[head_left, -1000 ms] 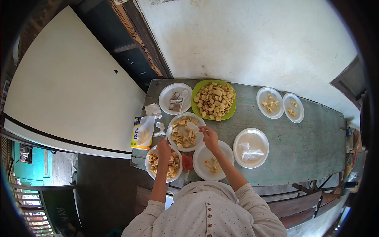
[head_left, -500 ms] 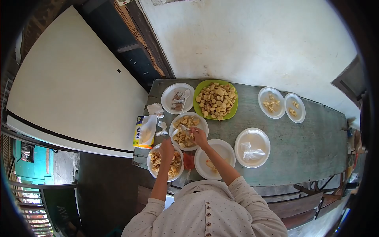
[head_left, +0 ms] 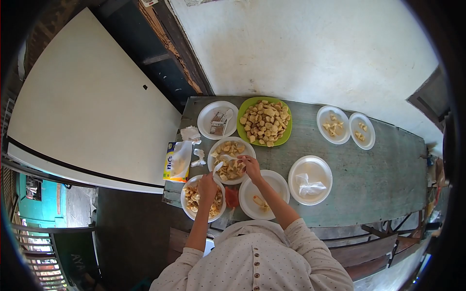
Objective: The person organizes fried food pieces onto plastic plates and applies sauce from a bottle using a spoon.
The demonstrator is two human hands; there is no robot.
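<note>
My left hand [head_left: 207, 185] is closed around a white plastic spoon [head_left: 218, 168], above the edge of a white plate [head_left: 185, 206] of brown, sauced-looking food pieces. The spoon's bowl points up toward the middle plate. My right hand [head_left: 251, 167] is closed on a second white utensil [head_left: 229, 157], probably a spoon, which reaches left over the middle white plate [head_left: 249, 147]. Pale tan food pieces [head_left: 228, 170] lie in that plate. Behind it, a green plate [head_left: 241, 127] is heaped with golden-brown round pieces [head_left: 266, 121].
Near my right forearm, a white plate [head_left: 279, 184] holds an orange-stained piece. A small red bag [head_left: 232, 198] lies beside it. Stacked plates [head_left: 310, 194] carry a crumpled plastic bag. Two plates of pieces [head_left: 333, 127] stand far right. A tissue pack [head_left: 177, 162] is at left.
The bowl of my left hand's spoon has tipped up into clear view. My right hand has shifted slightly right, its utensil still over the middle plate.
</note>
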